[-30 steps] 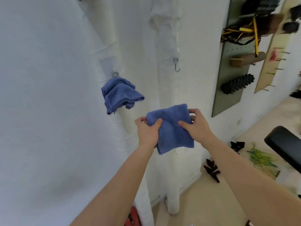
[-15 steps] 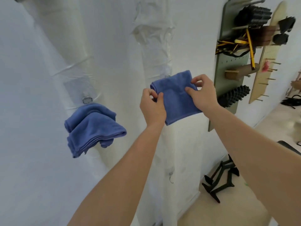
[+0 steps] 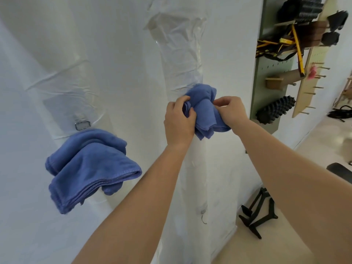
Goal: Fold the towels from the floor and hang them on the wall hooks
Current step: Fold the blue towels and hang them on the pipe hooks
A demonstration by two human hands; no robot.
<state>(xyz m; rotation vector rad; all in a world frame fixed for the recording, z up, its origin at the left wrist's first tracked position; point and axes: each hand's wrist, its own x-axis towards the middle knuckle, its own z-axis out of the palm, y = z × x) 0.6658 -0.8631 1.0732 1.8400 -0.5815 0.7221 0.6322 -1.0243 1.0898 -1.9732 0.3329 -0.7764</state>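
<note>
A folded blue towel is bunched against the white wrapped pillar on the right, about where a wall hook was; the hook itself is hidden behind the cloth. My left hand grips the towel's left side and my right hand pinches its right side. A second folded blue towel hangs from a metal hook on the left pillar. Lower on the right pillar a small bare hook sticks out.
A green pegboard with tools, a black spiky roller and a wooden peg rack hang on the wall at right. Black stands lie on the beige floor, and a dark padded seat edge shows at far right.
Both hands lifted the towel from chest height up to the right pillar's hook. It was flat between my hands; now it is bunched and pressed against the pillar.
</note>
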